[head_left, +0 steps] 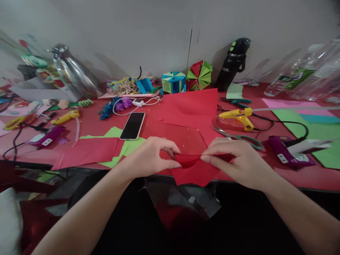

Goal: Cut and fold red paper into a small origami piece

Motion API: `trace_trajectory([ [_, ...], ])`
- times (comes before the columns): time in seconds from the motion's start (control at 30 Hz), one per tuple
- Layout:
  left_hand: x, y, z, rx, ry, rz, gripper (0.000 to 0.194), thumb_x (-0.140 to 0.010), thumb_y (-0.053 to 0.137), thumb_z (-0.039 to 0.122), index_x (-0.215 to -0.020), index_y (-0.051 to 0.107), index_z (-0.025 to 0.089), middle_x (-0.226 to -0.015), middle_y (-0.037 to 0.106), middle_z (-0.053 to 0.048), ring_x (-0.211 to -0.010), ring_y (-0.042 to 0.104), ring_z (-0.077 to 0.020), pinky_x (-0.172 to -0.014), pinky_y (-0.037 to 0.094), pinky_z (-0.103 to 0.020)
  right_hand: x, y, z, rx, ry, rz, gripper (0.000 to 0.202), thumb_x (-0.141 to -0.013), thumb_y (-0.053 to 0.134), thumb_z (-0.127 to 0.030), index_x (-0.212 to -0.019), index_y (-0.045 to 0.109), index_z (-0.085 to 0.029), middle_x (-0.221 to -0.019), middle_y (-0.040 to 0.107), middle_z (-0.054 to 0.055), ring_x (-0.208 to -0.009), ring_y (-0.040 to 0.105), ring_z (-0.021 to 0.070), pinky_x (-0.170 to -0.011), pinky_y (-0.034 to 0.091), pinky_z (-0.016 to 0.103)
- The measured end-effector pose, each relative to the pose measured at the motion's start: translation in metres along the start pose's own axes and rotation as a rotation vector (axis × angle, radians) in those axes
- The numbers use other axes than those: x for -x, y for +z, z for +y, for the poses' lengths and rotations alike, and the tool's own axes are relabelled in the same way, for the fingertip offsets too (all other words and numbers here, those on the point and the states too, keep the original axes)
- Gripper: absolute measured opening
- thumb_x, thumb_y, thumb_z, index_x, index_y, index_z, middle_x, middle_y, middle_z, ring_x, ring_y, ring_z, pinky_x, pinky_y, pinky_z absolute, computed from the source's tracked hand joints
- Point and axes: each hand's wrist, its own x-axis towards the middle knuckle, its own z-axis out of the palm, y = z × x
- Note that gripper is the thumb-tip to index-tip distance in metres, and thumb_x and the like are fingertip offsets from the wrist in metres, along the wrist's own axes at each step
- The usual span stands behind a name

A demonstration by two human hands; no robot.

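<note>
While the fingers of my right hand (236, 161) pinched close together on the upper edge of a creased red paper sheet (196, 175), my left hand (156, 156) held its other end with thumb and forefinger curved in a narrow C. That sheet was between my two hands at the front edge of the red tabletop (183, 141), its lower part reaching past the edge. Beyond it, a stainless-steel vacuum jug (77, 76) leaned in my view at the back left, its contents hidden by the metal. At the back right was a black flask (231, 67) with bright green parts on its lid; on its side I could make out pale letters ending in "UN". Clear plastic bottles (321, 79) were grouped farther right, one bearing a green label too blurred for me to read, and I could not tell whether they held any liquid. Nearer my right hand lay scissors (222, 132) and a yellow glue gun (239, 115), with a purple power socket (281, 152) farther right. Near my left hand, a dark-screened smartphone (132, 125) rested partly on green paper (132, 146).
</note>
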Motion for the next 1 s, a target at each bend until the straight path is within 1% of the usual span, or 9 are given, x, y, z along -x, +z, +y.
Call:
trace_trajectory([
  [0.13, 0.0010, -0.0008, 0.0021, -0.003, -0.035, -0.074, 0.022, -0.076, 0.078, 0.036, -0.090, 0.071, 0.020, -0.082, 0.075, 0.001, -0.075, 0.067, -0.0147, -0.067, 0.046, -0.024, 0.0009, 0.0010, 0.0001, 0.000, -0.037, -0.058, 0.014, -0.092, 0.064, -0.030, -0.082, 0.072, -0.023, -0.080, 0.072, 0.000, -0.074, 0.062, 0.0130, -0.073, 0.046, 0.026],
  [0.23, 0.0016, -0.0008, 0.0030, -0.014, -0.040, -0.097, 0.019, -0.079, 0.076, 0.034, -0.092, 0.070, 0.021, -0.082, 0.075, 0.002, -0.074, 0.068, -0.0147, -0.068, 0.046, -0.024, 0.0010, 0.0003, -0.0004, -0.004, -0.051, -0.074, 0.014, -0.092, 0.065, -0.029, -0.082, 0.071, -0.023, -0.078, 0.071, -0.001, -0.074, 0.061, 0.0125, -0.073, 0.046, 0.026],
  [0.33, 0.0018, -0.0004, 0.0028, -0.044, -0.015, -0.101, 0.027, -0.076, 0.078, 0.034, -0.098, 0.068, 0.021, -0.090, 0.075, 0.001, -0.085, 0.070, -0.0170, -0.075, 0.047, -0.025, 0.0007, -0.0005, -0.0002, 0.000, -0.032, -0.058, 0.012, -0.092, 0.065, -0.029, -0.084, 0.072, -0.023, -0.080, 0.072, -0.001, -0.074, 0.061, 0.0120, -0.072, 0.046, 0.026],
  [0.4, 0.0018, 0.0001, 0.0025, -0.071, -0.001, -0.110, 0.030, -0.075, 0.079, 0.034, -0.100, 0.067, 0.022, -0.095, 0.074, 0.000, -0.091, 0.069, -0.0184, -0.077, 0.046, -0.025, 0.0004, -0.0001, 0.0003, -0.001, -0.036, -0.066, 0.013, -0.092, 0.065, -0.029, -0.083, 0.071, -0.023, -0.080, 0.071, -0.001, -0.074, 0.060, 0.0119, -0.072, 0.046, 0.026],
  [0.57, 0.0020, 0.0029, 0.0032, -0.079, 0.067, -0.180, 0.018, -0.081, 0.071, 0.027, -0.098, 0.067, 0.023, -0.092, 0.074, 0.002, -0.086, 0.068, -0.0152, -0.075, 0.046, -0.023, 0.0010, 0.0045, 0.0023, -0.003, -0.096, -0.094, 0.013, -0.093, 0.064, -0.028, -0.084, 0.071, -0.022, -0.076, 0.071, -0.001, -0.072, 0.059, 0.0116, -0.072, 0.044, 0.026],
  [0.73, 0.0020, 0.0031, 0.0038, -0.104, 0.084, -0.166, 0.015, -0.078, 0.074, 0.023, -0.093, 0.069, 0.021, -0.086, 0.073, 0.001, -0.081, 0.066, -0.0146, -0.072, 0.044, -0.023, 0.0028, 0.0031, 0.0019, 0.004, -0.113, -0.105, 0.013, -0.093, 0.064, -0.028, -0.084, 0.071, -0.022, -0.076, 0.070, -0.001, -0.071, 0.059, 0.0113, -0.071, 0.044, 0.026],
  [0.87, 0.0011, -0.0001, 0.0022, 0.004, 0.023, -0.156, 0.012, -0.084, 0.071, 0.030, -0.088, 0.069, 0.020, -0.080, 0.074, 0.001, -0.073, 0.065, -0.0130, -0.067, 0.044, -0.022, 0.0027, -0.0021, 0.0004, 0.024, -0.096, -0.072, 0.015, -0.092, 0.064, -0.030, -0.082, 0.072, -0.022, -0.075, 0.070, -0.001, -0.070, 0.059, 0.0120, -0.070, 0.045, 0.026],
  [0.93, 0.0003, -0.0006, 0.0020, 0.046, 0.009, -0.125, 0.016, -0.088, 0.067, 0.035, -0.086, 0.069, 0.019, -0.080, 0.073, 0.001, -0.071, 0.064, -0.0125, -0.065, 0.045, -0.022, 0.0025, -0.0036, -0.0001, 0.033, -0.087, -0.056, 0.015, -0.092, 0.064, -0.030, -0.082, 0.072, -0.022, -0.076, 0.071, -0.001, -0.070, 0.060, 0.0124, -0.069, 0.046, 0.027],
  [1.0, -0.0008, 0.0006, 0.0026, 0.058, 0.018, -0.075, 0.018, -0.089, 0.065, 0.035, -0.083, 0.070, 0.019, -0.078, 0.073, 0.000, -0.070, 0.062, -0.0124, -0.065, 0.045, -0.023, 0.0024, -0.0042, 0.0000, 0.041, -0.082, -0.037, 0.013, -0.091, 0.065, -0.029, -0.081, 0.071, -0.022, -0.077, 0.072, -0.001, -0.071, 0.061, 0.0126, -0.069, 0.046, 0.027],
])
